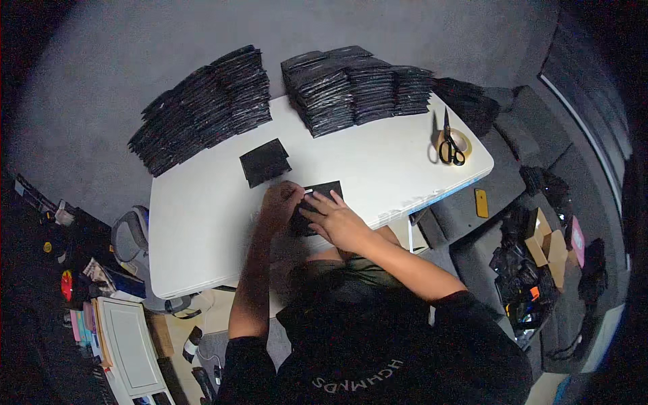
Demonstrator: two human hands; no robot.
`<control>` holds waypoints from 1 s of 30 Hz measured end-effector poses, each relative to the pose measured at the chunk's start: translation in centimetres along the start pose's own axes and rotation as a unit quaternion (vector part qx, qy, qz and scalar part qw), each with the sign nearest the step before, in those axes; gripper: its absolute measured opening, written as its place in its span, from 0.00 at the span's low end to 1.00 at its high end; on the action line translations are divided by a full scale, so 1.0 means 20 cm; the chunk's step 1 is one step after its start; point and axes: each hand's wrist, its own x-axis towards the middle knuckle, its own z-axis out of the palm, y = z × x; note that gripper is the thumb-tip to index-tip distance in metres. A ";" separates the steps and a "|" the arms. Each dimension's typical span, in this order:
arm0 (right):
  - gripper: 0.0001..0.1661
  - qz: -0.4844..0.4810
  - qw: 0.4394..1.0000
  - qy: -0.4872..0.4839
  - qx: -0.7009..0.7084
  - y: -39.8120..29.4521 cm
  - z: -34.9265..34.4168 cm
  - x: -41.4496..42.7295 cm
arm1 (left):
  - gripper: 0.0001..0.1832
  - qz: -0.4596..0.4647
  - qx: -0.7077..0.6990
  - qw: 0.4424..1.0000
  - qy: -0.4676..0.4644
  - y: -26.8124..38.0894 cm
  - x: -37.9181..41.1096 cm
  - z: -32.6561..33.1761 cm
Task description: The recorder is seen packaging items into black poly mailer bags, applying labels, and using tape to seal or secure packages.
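A flat black packet [331,189] lies on the white table [202,228] close to its near edge. My right hand [336,220] rests on it with the fingers spread. At the packet's upper left corner, the fingertips of my left hand [283,200] are closed around a small white strip [308,191]. Just beyond my left hand lie a few overlapping black packets [265,162]. Tall stacks of similar packets [202,109] stand along the far left side, and more stacks [354,91] along the far edge.
Black-handled scissors [450,144] lean over a roll of tape [463,144] at the table's right end. Beyond that end is a grey sofa [450,228] with a yellow phone [481,203] and an opened cardboard box [539,238]. A grey chair [129,233] stands at the left.
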 end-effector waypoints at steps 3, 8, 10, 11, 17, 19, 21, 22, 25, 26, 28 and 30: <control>0.25 -0.055 0.998 -0.010 0.019 -0.03 0.00 -0.08 | 0.10 0.033 0.127 0.991 0.011 0.01 -0.03 0.02; 0.15 -0.118 0.987 0.000 0.112 -0.10 -0.18 -0.18 | 0.09 0.051 0.195 0.978 0.054 0.04 -0.05 0.08; 0.13 -0.076 0.987 0.020 0.139 -0.13 -0.24 -0.17 | 0.10 0.039 0.208 0.977 -0.018 0.04 -0.02 0.07; 0.11 -0.033 0.985 0.043 0.164 -0.13 -0.25 -0.17 | 0.10 0.036 0.208 0.977 -0.018 0.04 -0.03 0.07; 0.17 0.025 0.988 0.122 0.093 -0.04 -0.17 -0.12 | 0.11 0.005 0.225 0.974 -0.039 0.07 -0.01 0.07; 0.20 0.048 0.990 0.120 0.063 -0.04 -0.15 -0.10 | 0.11 -0.001 0.250 0.967 -0.042 0.08 -0.01 0.07; 0.23 0.055 0.992 0.101 0.041 -0.02 -0.13 -0.08 | 0.11 0.002 0.245 0.969 -0.046 0.10 -0.01 0.08; 0.23 0.057 0.992 0.101 0.042 -0.02 -0.13 -0.07 | 0.11 0.005 0.239 0.970 -0.050 0.12 -0.01 0.09; 0.24 0.063 0.993 0.098 0.013 -0.02 -0.12 -0.06 | 0.12 -0.067 0.256 0.963 -0.056 0.19 -0.02 0.11; 0.24 0.067 0.993 0.093 0.008 -0.01 -0.12 -0.07 | 0.12 -0.067 0.256 0.963 -0.057 0.15 -0.01 0.12; 0.24 0.060 0.994 0.087 0.008 -0.04 -0.11 -0.05 | 0.09 0.012 0.333 0.942 -0.026 0.03 -0.05 0.08; 0.25 0.055 0.995 0.087 -0.001 -0.03 -0.11 -0.05 | 0.09 0.018 0.285 0.958 0.004 0.02 -0.11 0.09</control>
